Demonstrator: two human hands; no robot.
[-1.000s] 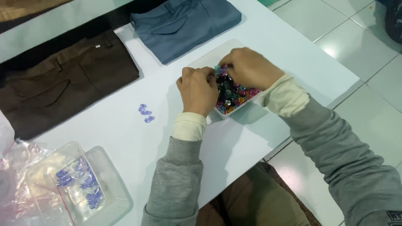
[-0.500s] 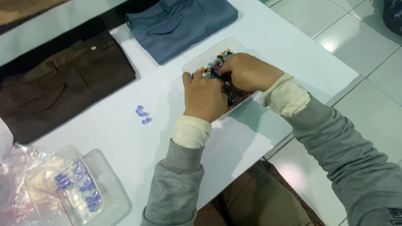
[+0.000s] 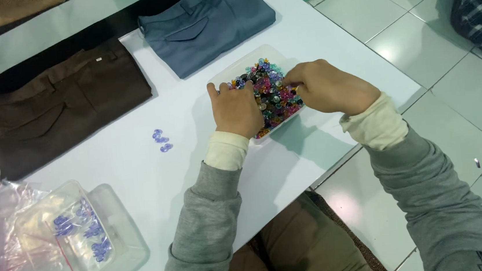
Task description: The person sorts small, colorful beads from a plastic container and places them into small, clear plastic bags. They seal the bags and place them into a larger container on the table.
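White table (image 3: pixel 140 179): your left hand (image 3: pixel 237 109) and right hand (image 3: pixel 330 87) pinch beads (image 3: pixel 275 94) in the clear tray (image 3: pixel 229 72); blue beads (image 3: pixel 161 140) lie at nine o'clock. You're sorting; next needs fine picking.

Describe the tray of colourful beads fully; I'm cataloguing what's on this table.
The bead tray is a shallow, clear plastic rectangular container, lying flat and turned at an angle near the white table's right edge, just below the folded blue trousers. It is heaped with small glossy pieces in pink, blue, amber, dark and clear colours. The left hand rests on its near-left rim; the right hand reaches in from the right, fingers among the beads.
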